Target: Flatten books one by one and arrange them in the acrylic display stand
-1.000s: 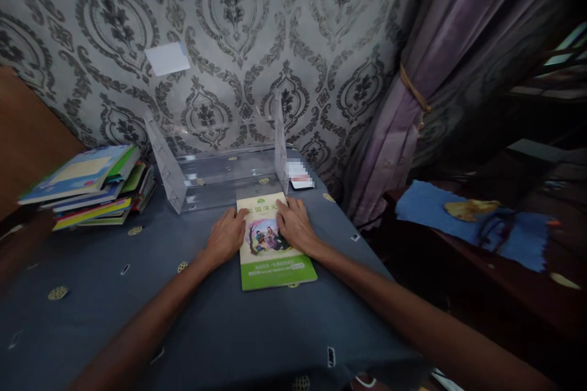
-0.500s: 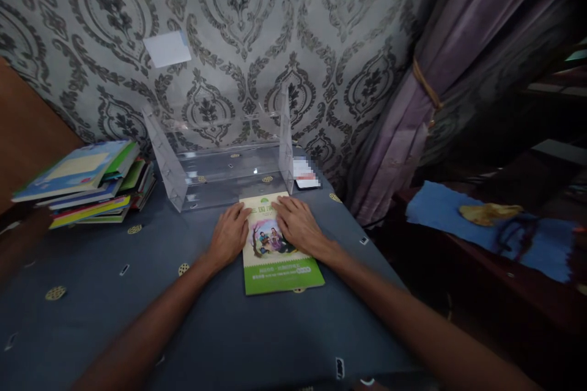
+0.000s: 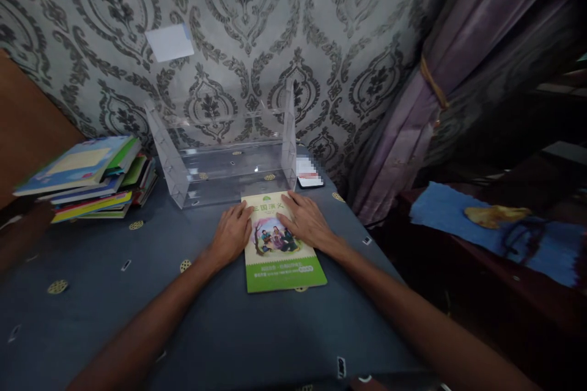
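A thin paperback book (image 3: 285,274) with a cream and green illustrated cover lies flat on the table. My left hand (image 3: 232,229) rests along its left edge, with the fingertips on the cover's upper left. On the upper right part of the cover lies my right hand (image 3: 309,221), fingers stretched out and slightly spread, the thumb toward the picture. Neither hand is wrapped round the book. Just beyond the book's top edge stands a clear plastic rack (image 3: 220,165) with two side panels.
A stack of books (image 3: 76,165) sits at the left, with another person's blurred arm (image 3: 21,235) beside it. A phone-like item (image 3: 310,172), partly pixelated, lies right of the rack. A purple curtain (image 3: 397,134) hangs past the table's right edge; a blue cloth (image 3: 440,214) lies beyond.
The right hand has shifted slightly right and its fingers uncover more of the book's title. The book and left hand stay much the same; the view has shifted a little.
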The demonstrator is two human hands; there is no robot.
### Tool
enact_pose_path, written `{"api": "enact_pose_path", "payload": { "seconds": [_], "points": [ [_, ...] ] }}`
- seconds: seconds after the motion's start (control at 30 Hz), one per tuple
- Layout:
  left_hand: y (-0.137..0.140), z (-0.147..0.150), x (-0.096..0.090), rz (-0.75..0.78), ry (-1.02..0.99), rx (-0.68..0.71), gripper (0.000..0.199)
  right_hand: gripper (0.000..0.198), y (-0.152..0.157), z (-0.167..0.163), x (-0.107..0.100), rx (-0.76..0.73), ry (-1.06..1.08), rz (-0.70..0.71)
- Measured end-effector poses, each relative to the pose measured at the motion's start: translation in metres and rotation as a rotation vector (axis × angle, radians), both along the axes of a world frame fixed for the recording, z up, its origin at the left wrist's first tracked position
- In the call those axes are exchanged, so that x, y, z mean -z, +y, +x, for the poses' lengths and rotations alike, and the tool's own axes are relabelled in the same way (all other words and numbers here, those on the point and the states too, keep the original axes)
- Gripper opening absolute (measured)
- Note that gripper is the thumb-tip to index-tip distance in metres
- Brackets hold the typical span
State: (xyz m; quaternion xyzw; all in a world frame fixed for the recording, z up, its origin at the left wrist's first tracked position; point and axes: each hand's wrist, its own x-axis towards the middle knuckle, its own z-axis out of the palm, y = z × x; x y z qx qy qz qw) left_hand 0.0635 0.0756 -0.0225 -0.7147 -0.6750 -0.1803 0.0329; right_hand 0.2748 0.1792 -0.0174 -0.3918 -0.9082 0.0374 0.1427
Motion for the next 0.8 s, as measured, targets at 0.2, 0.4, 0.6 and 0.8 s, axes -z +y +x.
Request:
{"api": "enact_pose_path", "payload": {
  "seconds": [0.2, 0.4, 0.6, 0.8],
  "points": [
    [-0.001, 0.007, -0.006, -0.010, 0.051, -0.024, 0.029, 0.040, -0.015, -0.025, -0.009, -0.143, -0.020, 0.068],
    [-0.002, 0.005, -0.008, -0.019, 0.062, -0.070, 0.021, 0.051, -0.020, -0.073, -0.006, -0.382, 0.078, -0.096],
    [-0.001, 0.001, -0.008, -0.024, 0.049, -0.030, 0.022, 0.045, -0.014, -0.077, -0.004, -0.344, 0.118, -0.103],
    [-0.003, 0.002, -0.009, -0.022, 0.030, -0.030, 0.037, 0.034, -0.008, -0.057, -0.005, -0.265, 0.116, -0.029]
  ]
}}
